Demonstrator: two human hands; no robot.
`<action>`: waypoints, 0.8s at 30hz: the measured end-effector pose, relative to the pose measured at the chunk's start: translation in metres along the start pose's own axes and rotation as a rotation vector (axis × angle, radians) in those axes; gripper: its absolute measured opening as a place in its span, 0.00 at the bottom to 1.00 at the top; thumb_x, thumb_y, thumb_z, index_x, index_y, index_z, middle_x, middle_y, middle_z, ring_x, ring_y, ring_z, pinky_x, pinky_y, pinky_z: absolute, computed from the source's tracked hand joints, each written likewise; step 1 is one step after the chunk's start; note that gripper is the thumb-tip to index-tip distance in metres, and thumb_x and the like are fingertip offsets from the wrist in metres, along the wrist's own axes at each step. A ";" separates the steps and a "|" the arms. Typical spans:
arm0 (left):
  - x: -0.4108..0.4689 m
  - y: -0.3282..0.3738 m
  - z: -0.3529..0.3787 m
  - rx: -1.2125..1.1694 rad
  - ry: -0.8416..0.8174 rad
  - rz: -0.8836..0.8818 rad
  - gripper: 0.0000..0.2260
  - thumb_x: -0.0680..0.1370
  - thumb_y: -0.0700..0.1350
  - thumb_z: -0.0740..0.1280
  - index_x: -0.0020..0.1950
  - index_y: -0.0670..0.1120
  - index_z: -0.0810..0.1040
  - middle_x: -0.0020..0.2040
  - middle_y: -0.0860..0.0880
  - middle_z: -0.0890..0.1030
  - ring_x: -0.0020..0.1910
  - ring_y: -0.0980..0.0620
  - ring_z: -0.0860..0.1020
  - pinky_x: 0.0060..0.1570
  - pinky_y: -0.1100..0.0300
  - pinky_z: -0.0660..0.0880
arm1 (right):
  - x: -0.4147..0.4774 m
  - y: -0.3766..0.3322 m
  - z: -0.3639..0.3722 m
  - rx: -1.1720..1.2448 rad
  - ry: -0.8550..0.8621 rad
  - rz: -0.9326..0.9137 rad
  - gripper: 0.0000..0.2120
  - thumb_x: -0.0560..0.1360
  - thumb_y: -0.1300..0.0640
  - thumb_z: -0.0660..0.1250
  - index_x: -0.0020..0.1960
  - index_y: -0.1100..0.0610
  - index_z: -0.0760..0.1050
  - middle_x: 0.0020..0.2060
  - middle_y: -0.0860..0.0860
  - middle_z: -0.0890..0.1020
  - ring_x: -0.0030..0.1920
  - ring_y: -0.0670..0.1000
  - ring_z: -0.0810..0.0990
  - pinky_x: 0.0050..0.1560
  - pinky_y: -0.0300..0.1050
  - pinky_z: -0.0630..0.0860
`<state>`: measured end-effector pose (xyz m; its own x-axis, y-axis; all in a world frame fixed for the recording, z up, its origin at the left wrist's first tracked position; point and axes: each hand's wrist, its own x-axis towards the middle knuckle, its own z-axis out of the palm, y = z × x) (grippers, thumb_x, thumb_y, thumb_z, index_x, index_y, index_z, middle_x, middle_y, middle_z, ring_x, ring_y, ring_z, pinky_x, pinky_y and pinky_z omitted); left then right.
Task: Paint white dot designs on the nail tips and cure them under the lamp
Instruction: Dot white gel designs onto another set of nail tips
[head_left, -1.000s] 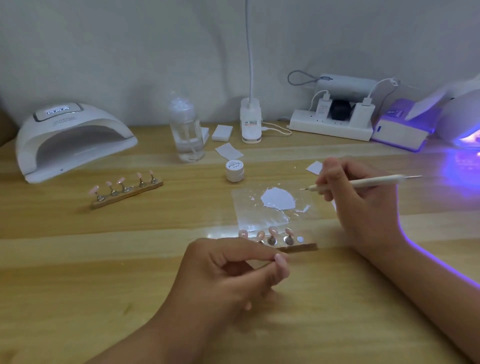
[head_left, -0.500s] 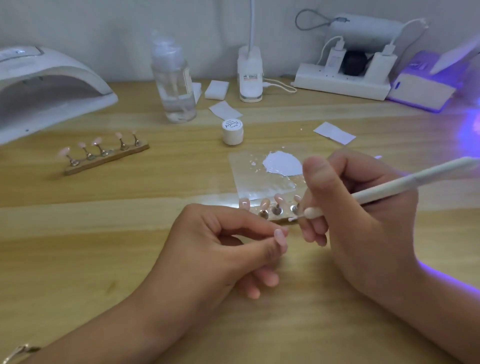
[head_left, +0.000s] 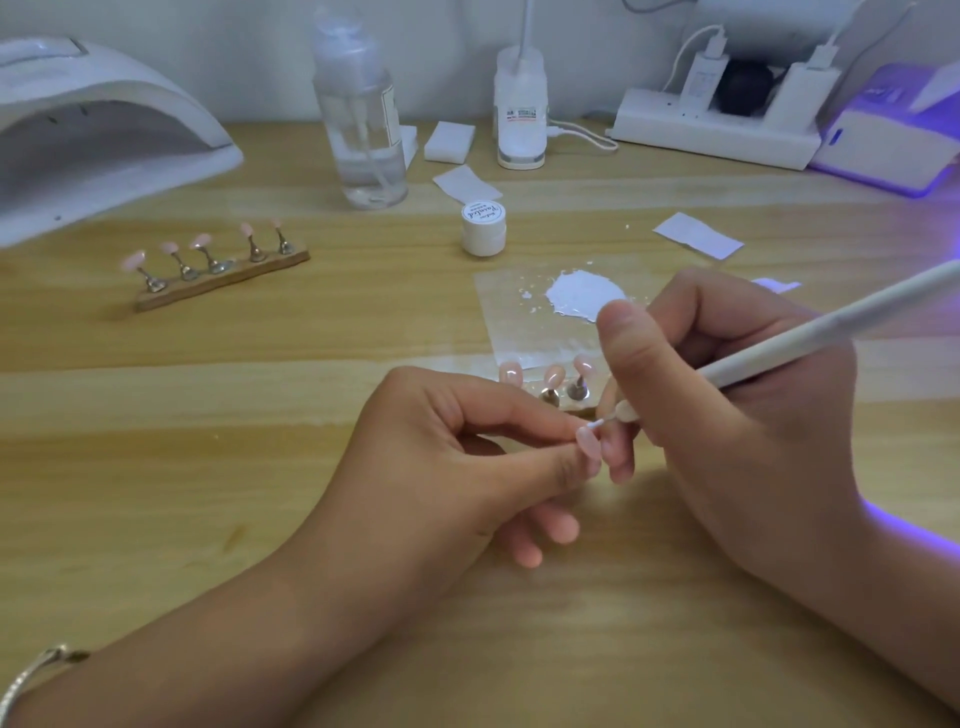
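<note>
The left hand (head_left: 441, 457) pinches a small pink plastic nail tip (head_left: 589, 451); the right hand (head_left: 727, 415) grips a slim white dotting pen (head_left: 810, 338), its point touching that tip. Tips on the wooden stand (head_left: 218, 280) look plain. Curing under the white dome lamp (head_left: 104, 130) is not yet done, I think.

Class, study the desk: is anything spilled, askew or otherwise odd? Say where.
White paint lies spattered in small flecks left of the main blob on the clear sheet. The far nail stand sits slanted to the table edge. Otherwise nothing stands out.
</note>
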<state>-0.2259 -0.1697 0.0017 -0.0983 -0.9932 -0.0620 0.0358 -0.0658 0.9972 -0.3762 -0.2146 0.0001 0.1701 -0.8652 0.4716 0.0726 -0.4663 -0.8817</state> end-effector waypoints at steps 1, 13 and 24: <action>0.000 0.000 0.000 0.001 -0.002 -0.002 0.03 0.69 0.40 0.76 0.40 0.41 0.86 0.35 0.46 0.86 0.25 0.50 0.81 0.22 0.62 0.75 | 0.000 0.000 0.000 -0.006 -0.004 -0.002 0.19 0.78 0.62 0.67 0.30 0.57 0.67 0.20 0.47 0.74 0.18 0.56 0.75 0.21 0.39 0.69; 0.000 -0.002 -0.002 0.025 -0.012 0.023 0.02 0.69 0.40 0.76 0.40 0.42 0.87 0.34 0.45 0.85 0.25 0.50 0.81 0.23 0.60 0.76 | 0.000 0.002 0.000 -0.015 -0.025 -0.005 0.18 0.78 0.61 0.67 0.31 0.57 0.68 0.20 0.47 0.75 0.18 0.53 0.76 0.23 0.37 0.69; 0.001 -0.004 -0.002 0.030 -0.018 0.034 0.01 0.69 0.40 0.77 0.40 0.43 0.87 0.34 0.46 0.85 0.25 0.50 0.81 0.23 0.61 0.76 | -0.001 0.006 -0.002 -0.014 -0.026 -0.016 0.18 0.78 0.59 0.67 0.31 0.60 0.68 0.20 0.49 0.75 0.18 0.54 0.75 0.22 0.37 0.69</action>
<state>-0.2241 -0.1707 -0.0022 -0.1157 -0.9929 -0.0278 0.0093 -0.0291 0.9995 -0.3775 -0.2169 -0.0058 0.1946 -0.8529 0.4845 0.0621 -0.4822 -0.8738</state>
